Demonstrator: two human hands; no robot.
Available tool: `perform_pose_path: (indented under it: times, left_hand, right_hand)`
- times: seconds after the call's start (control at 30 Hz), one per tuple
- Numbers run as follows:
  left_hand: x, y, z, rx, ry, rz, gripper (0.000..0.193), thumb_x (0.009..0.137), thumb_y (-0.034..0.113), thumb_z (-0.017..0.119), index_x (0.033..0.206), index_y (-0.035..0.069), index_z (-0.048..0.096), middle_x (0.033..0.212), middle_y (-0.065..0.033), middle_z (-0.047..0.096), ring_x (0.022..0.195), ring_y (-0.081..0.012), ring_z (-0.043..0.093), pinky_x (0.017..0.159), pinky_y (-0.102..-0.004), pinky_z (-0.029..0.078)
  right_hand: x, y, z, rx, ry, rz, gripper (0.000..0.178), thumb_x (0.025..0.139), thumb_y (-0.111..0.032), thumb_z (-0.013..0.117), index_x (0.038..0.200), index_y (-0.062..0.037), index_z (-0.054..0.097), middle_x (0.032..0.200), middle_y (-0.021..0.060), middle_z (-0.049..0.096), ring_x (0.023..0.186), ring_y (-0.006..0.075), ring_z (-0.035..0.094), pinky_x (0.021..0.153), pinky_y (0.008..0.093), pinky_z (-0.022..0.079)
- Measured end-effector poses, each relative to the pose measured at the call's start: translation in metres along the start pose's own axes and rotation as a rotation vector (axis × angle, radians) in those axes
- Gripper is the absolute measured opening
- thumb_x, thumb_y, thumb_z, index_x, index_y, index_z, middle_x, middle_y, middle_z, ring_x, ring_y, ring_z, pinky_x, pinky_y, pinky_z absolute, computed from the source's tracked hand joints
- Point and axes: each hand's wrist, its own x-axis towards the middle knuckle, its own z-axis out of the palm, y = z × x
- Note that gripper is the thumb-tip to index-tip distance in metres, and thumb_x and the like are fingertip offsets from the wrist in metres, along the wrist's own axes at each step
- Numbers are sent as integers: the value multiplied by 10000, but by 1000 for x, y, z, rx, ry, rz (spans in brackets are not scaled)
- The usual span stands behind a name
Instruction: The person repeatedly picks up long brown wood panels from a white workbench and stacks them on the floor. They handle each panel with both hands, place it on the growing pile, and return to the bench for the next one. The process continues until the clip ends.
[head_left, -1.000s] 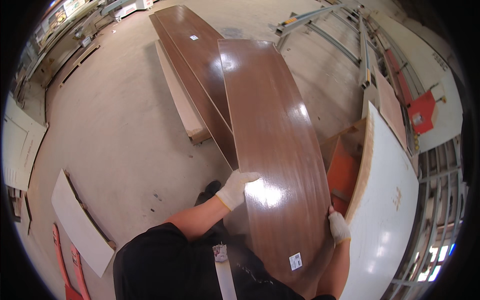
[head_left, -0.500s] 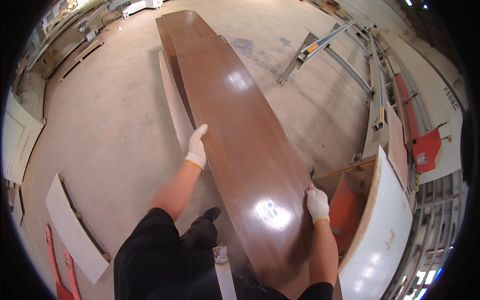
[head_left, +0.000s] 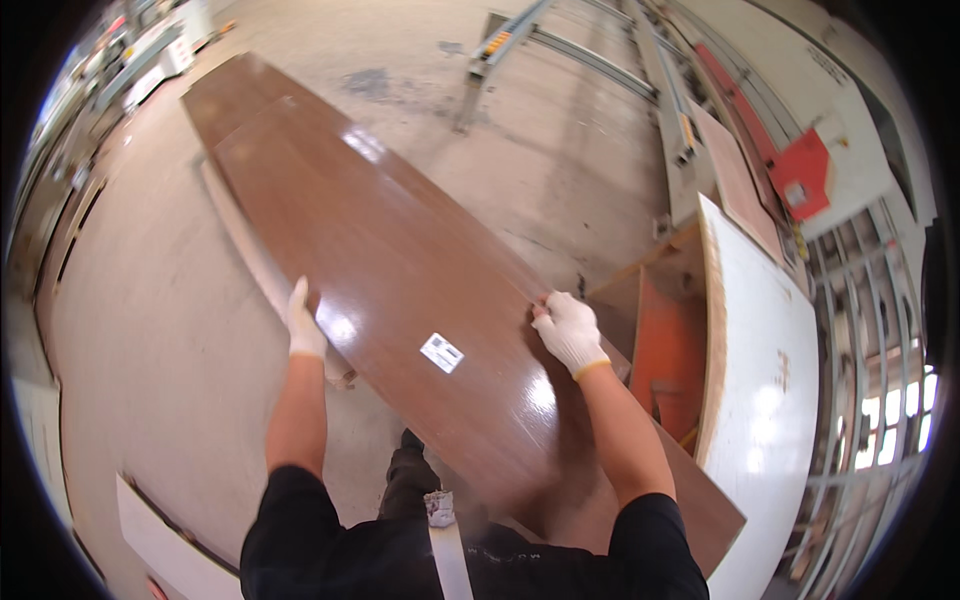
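A long, glossy brown wooden panel (head_left: 400,270) stretches diagonally from the far left toward my body, a small white label (head_left: 442,353) on its face. My left hand (head_left: 305,320), in a white knit glove, is closed round its left edge, with some fingers hidden by the board. At the right edge, my gloved right hand (head_left: 568,332) grips the same panel, fingers curled over the rim. Another brown board (head_left: 712,505) shows beneath it at the lower right. A lighter board edge (head_left: 240,225) lies under the left side.
A white-faced board (head_left: 770,400) stands close on my right, beside an orange-red object (head_left: 670,345). Beyond is a metal rail frame (head_left: 590,60) and a large machine with a red part (head_left: 805,178). A pale board (head_left: 170,540) lies on the floor at lower left.
The top panel has shifted toward me and its far end has swung left, bringing the label into clear view. Both hands moved with it; my right hand is now farther up and left.
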Motion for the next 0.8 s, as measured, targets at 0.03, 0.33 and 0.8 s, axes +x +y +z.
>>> perform_pose_path:
  times: [0.03,0.33,0.8]
  left_hand:
    - [-26,-14,-1,-71,-35,-123,448,1029,309,643,1339,-13,650,1284,-166,714,1194,-314,687,1039,-470,575]
    - [-293,-182,28,-208,-161,-354,397,1036,97,632,1430,88,587,1398,-109,661,1291,-314,642,1105,-514,527]
    - [-346,-196,68,-24,-133,-308,411,995,112,698,1398,54,640,1309,-91,725,1209,-267,692,1055,-451,558]
  right_hand:
    - [-33,20,-15,-40,48,26,419,946,-332,646,1251,-59,731,1312,208,705,1243,404,651,1073,496,521]
    - [-510,231,-156,-544,571,1249,473,1094,-304,515,1349,57,679,1305,233,701,1303,358,604,1139,441,459]
    - [-583,198,-182,528,326,1375,913,1099,-717,379,1483,91,563,1409,237,639,1214,346,609,1072,459,508]
